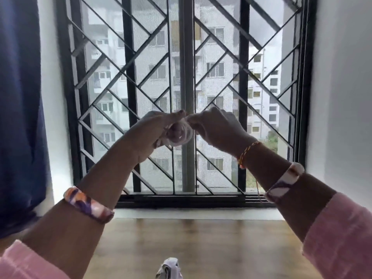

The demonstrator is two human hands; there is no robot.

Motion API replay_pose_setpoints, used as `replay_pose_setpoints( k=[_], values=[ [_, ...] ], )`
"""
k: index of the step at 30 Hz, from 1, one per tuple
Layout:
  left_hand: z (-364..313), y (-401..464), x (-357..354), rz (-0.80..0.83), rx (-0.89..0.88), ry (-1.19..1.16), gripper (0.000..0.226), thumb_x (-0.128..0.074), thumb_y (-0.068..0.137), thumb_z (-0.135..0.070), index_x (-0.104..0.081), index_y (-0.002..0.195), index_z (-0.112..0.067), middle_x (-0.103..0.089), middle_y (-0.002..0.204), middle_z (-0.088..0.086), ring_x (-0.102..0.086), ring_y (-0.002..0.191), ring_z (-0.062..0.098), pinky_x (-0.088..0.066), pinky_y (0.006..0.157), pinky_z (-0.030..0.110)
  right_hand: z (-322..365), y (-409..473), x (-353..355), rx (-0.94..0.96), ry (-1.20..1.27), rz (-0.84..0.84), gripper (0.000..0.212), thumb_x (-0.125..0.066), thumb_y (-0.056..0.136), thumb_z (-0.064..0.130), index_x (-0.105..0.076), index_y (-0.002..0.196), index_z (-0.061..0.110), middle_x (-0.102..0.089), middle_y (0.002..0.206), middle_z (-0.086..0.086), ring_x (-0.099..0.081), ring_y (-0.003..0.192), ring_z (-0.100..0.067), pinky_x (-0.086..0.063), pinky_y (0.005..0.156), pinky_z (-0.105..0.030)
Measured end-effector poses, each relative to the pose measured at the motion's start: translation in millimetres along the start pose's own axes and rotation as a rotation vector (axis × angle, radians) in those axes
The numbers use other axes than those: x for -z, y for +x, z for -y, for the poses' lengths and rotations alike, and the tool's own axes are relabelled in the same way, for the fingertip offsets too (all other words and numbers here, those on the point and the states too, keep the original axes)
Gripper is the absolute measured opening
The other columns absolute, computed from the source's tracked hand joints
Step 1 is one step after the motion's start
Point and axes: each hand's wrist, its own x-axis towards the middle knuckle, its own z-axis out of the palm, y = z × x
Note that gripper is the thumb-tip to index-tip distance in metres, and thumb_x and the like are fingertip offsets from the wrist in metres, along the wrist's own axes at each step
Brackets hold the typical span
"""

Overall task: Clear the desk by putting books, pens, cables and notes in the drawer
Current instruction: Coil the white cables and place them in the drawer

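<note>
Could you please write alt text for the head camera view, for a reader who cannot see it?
Two raised hands wind a white cable into a coil: the left hand grips the loops, the right hand pinches the loose end. Behind them is a barred window; below, a wooden desk.

Flat grey daylight pours in through the barred window [185, 93], so the raised left hand [155, 133] and right hand [219, 131] are backlit and dim, with little detail on their near sides. The whole picture is soft, slightly blurred. The wooden desk [201, 246] shows a pale sheen, and wide-angle bending curves the frame's edges
</note>
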Motion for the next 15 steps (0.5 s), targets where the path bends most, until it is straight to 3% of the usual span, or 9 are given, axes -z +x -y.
replay_pose_setpoints(
  k=[2,4,6,8,11,14,15],
  values=[
    [5,7,4,-0.092,0.08,-0.405,0.038,-0.045,0.095,-0.027,-0.052,0.065,-0.003,-0.058,0.051,0.001,-0.054,0.04,0.006,-0.043,0.043,0.011,8,5,-7,-0.054,-0.026,0.051,0.025,-0.045,0.097,0.024,-0.064,0.111,0.016,-0.07,0.096,-0.016,-0.068,0.083,-0.035,-0.055,0.071,-0.048],
    [7,16,9,-0.186,0.1,-0.761,0.034,-0.04,0.097,-0.027,-0.052,0.076,-0.002,-0.057,0.063,0.005,-0.052,0.038,0.008,-0.043,0.039,0.015,17,6,-14,-0.081,-0.076,0.121,0.026,-0.04,0.099,0.023,-0.058,0.115,0.012,-0.068,0.1,-0.017,-0.067,0.088,-0.035,-0.054,0.074,-0.047],
    [8,24,13,-0.336,0.064,-0.899,0.032,-0.037,0.099,-0.022,-0.052,0.079,-0.002,-0.06,0.062,0.005,-0.055,0.04,0.006,-0.048,0.054,0.018,28,5,-21,-0.055,-0.115,0.145,0.024,-0.038,0.099,0.016,-0.056,0.111,0.008,-0.067,0.1,-0.014,-0.067,0.09,-0.033,-0.054,0.074,-0.042],
    [11,29,13,-0.475,0.02,-0.777,0.029,-0.038,0.098,-0.013,-0.052,0.074,-0.007,-0.059,0.062,0.001,-0.058,0.048,0.006,-0.048,0.064,0.02,37,6,-24,-0.031,-0.167,0.116,0.022,-0.036,0.097,0.013,-0.056,0.105,0.008,-0.066,0.099,-0.012,-0.066,0.09,-0.031,-0.049,0.068,-0.035],
    [16,26,4,-0.55,-0.093,-0.306,0.031,-0.04,0.095,-0.005,-0.059,0.071,-0.008,-0.062,0.066,-0.001,-0.06,0.066,0.009,-0.047,0.067,0.02,44,11,-20,0.013,-0.262,0.062,0.023,-0.036,0.098,0.015,-0.057,0.103,0.008,-0.065,0.101,-0.011,-0.065,0.093,-0.03,-0.041,0.064,-0.033],
    [20,16,-5,-0.597,-0.248,0.124,0.026,-0.051,0.093,-0.008,-0.063,0.077,0.008,-0.068,0.067,-0.001,-0.067,0.064,-0.002,-0.042,0.052,0.005,49,11,-14,0.072,-0.332,0.069,0.025,-0.036,0.098,0.014,-0.055,0.111,0.005,-0.064,0.103,-0.011,-0.065,0.095,-0.03,-0.044,0.068,-0.035],
    [20,14,-6,-0.601,-0.279,0.228,0.029,-0.055,0.091,-0.009,-0.061,0.071,0.011,-0.068,0.061,-0.008,-0.063,0.053,-0.007,-0.035,0.044,0.002,51,10,-12,0.082,-0.339,0.056,0.025,-0.037,0.098,0.015,-0.055,0.112,0.006,-0.065,0.102,-0.01,-0.065,0.094,-0.03,-0.043,0.067,-0.034]
  ],
)
